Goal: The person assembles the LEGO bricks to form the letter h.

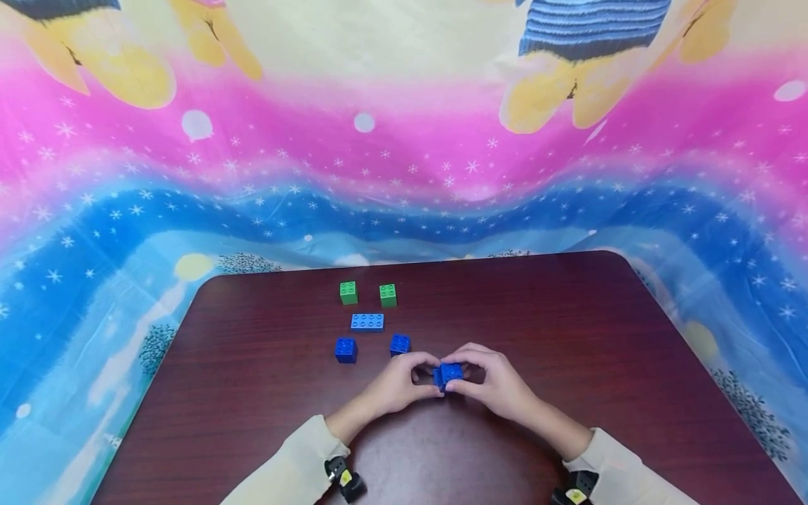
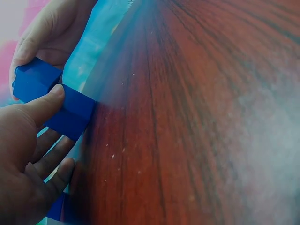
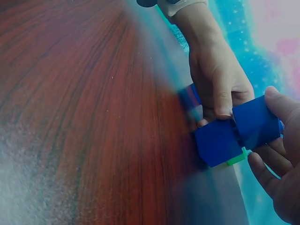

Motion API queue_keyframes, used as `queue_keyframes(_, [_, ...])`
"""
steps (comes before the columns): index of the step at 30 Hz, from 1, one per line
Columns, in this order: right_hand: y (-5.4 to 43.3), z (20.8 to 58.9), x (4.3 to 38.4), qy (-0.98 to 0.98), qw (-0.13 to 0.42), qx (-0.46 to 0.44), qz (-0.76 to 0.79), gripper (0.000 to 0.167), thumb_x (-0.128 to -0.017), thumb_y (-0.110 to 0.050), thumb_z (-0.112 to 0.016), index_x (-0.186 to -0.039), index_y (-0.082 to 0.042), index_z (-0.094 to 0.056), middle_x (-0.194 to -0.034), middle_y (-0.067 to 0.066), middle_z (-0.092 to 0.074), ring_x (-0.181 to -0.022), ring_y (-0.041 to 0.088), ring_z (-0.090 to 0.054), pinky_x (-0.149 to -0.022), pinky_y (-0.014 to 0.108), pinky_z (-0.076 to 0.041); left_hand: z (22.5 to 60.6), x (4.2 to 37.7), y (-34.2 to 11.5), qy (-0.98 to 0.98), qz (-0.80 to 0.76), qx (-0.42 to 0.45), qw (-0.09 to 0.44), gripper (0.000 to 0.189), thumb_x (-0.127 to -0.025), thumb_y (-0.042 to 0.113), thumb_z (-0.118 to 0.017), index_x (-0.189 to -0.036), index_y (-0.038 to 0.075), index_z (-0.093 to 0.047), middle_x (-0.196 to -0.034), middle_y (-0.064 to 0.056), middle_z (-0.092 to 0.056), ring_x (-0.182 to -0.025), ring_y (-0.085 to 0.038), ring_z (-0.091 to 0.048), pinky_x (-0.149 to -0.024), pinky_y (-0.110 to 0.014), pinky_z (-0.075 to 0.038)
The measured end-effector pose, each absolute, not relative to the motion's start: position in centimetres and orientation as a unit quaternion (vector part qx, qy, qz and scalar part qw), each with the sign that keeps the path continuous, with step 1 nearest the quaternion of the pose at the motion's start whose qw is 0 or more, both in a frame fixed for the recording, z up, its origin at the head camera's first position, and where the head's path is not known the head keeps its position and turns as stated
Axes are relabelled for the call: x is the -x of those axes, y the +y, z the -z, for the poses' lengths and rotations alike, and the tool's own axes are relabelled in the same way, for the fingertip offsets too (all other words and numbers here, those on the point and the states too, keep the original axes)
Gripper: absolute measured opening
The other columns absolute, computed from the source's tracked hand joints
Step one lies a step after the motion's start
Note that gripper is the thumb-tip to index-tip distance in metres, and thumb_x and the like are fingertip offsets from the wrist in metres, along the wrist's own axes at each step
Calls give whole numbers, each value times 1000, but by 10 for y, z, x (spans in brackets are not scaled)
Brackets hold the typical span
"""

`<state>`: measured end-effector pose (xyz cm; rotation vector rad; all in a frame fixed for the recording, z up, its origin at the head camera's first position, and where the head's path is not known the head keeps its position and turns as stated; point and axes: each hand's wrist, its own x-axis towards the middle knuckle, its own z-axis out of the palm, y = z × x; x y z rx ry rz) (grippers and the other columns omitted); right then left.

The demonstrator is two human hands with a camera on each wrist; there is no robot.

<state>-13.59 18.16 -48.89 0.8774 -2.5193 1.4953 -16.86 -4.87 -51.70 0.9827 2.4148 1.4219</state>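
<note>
Above the near part of the table, both hands meet over two dark blue building bricks. My left hand (image 1: 399, 383) pinches one blue brick (image 2: 72, 112) between thumb and fingers. The other blue brick (image 3: 255, 123) is gripped by my right hand (image 1: 503, 384), its thumb on one side and fingers on the other. In both wrist views the two bricks sit against each other, offset sideways. The right brick's studs (image 1: 452, 372) face up toward the head camera. Fingers hide part of both bricks.
On the brown table (image 1: 265, 421), a blue brick (image 1: 400, 344) stands just beyond the left hand, with another blue brick (image 1: 346, 350) to its left. Farther back lie a flat lighter-blue brick (image 1: 367, 322) and two green bricks, one left (image 1: 348, 292), one right (image 1: 388, 295). A patterned cloth (image 1: 404, 161) hangs behind.
</note>
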Motion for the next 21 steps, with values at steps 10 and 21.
queue_keyframes(10, [183,494,138,-819,56,-283,-495,35,-84,-14,-85,-117,-11,-74,-107,-6,-69,-87,11,-65,-72,34,-59,517,169,-44,808,-487,-316,101,36,-85,17,-85,-116,8,-71,-108,-3,-74,-95,-14,-69,-73,-25,-54])
queue_keyframes(21, [182,493,138,-834,35,-228,-502,35,-85,-17,-84,-115,-12,-68,-105,-3,-69,-80,12,-64,-69,29,-57,518,169,-42,813,-482,-305,114,37,-86,21,-85,-118,10,-71,-106,1,-74,-96,-6,-67,-78,-22,-53])
